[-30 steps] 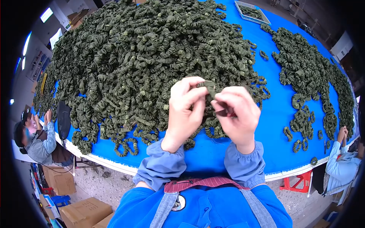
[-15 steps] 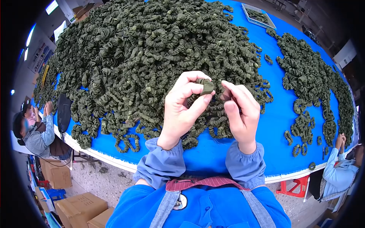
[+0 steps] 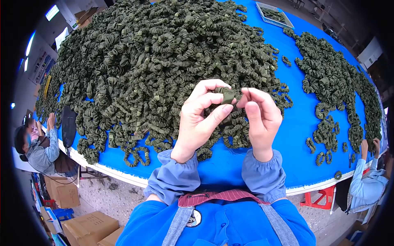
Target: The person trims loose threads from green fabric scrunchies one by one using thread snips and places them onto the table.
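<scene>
In the head view, my left hand (image 3: 202, 119) pinches a dark green scrunchie (image 3: 228, 97) between thumb and fingers. A smooth, flat bit of its fabric shows at the fingertips; the rest is partly hidden by the hand. Just to the right is my right hand (image 3: 263, 119), its fingers curled together close beside the scrunchie. Whatever those fingertips hold is too small or hidden to make out. Both hands are raised above the near edge of a large heap of similar scrunchies (image 3: 160, 69).
A blue-covered table (image 3: 295, 164) bears the heap and another scrunchie pile (image 3: 324, 74) at right. A pale basket (image 3: 287, 20) stands at the back. People sit at the left and right edges. Cardboard boxes (image 3: 90, 227) and a red stool (image 3: 320, 199) are below.
My right fingers have shifted slightly, with the thumb now a little higher. The scrunchie has turned a little in my left fingertips. At right, the other person's hands have moved apart.
</scene>
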### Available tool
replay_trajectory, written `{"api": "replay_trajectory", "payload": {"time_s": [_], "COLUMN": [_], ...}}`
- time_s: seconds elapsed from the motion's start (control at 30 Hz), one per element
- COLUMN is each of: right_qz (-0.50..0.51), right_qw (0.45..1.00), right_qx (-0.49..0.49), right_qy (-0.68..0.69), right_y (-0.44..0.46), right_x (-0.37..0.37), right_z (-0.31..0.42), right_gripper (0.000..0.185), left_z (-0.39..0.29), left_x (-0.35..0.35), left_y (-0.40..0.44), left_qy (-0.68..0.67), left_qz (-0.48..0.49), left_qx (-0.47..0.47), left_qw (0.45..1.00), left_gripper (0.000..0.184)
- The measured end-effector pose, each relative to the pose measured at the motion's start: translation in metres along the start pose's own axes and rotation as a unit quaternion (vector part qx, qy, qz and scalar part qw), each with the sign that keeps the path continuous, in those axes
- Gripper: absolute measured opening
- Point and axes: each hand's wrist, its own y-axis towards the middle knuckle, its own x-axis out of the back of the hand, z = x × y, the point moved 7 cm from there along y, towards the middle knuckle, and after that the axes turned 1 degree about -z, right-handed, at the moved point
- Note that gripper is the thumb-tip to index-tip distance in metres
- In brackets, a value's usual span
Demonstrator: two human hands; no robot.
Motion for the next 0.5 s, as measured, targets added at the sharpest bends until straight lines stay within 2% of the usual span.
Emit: {"api": "replay_trajectory", "payload": {"time_s": [0.07,0.1,0.23,0.27,0.33,0.4,0.43,0.47,0.5], "right_qz": [-0.021,-0.019,0.017,0.010,-0.068,-0.145,-0.175,-0.203,-0.245], "right_qw": [0.995,0.995,0.987,0.989,0.980,0.959,0.946,0.931,0.890], "right_qx": [-0.055,-0.053,-0.151,-0.141,-0.175,-0.181,-0.189,-0.195,-0.226], "right_qy": [0.082,0.082,-0.059,-0.053,-0.070,-0.161,-0.196,-0.231,-0.310], "right_y": [0.000,0.001,0.001,-0.002,0.000,-0.004,-0.010,-0.016,-0.025], "right_x": [0.002,0.002,0.001,0.014,0.052,0.114,0.148,0.183,0.221], "right_z": [-0.003,0.000,0.001,-0.014,-0.017,-0.029,-0.039,-0.048,-0.054], "right_gripper": [0.028,0.028,0.027,0.025,0.021,0.018,0.018,0.018,0.021], "left_z": [0.002,0.004,0.029,0.033,0.041,0.051,0.060,0.068,0.075], "left_x": [-0.001,-0.003,-0.014,-0.012,0.002,0.036,0.039,0.042,0.044], "left_y": [0.000,0.000,-0.001,0.001,0.007,0.013,0.015,0.017,0.017], "left_qy": [0.003,0.002,0.018,0.036,0.054,0.211,0.207,0.269,0.330], "left_qz": [-0.028,-0.029,-0.002,0.027,0.053,-0.083,-0.084,-0.083,-0.082], "left_qx": [-0.005,-0.008,0.034,0.058,0.081,0.051,0.051,0.041,0.032], "left_qw": [1.000,1.000,0.999,0.997,0.994,0.973,0.973,0.959,0.940], "left_gripper": [0.016,0.016,0.017,0.017,0.016,0.016,0.016,0.016,0.017]}}
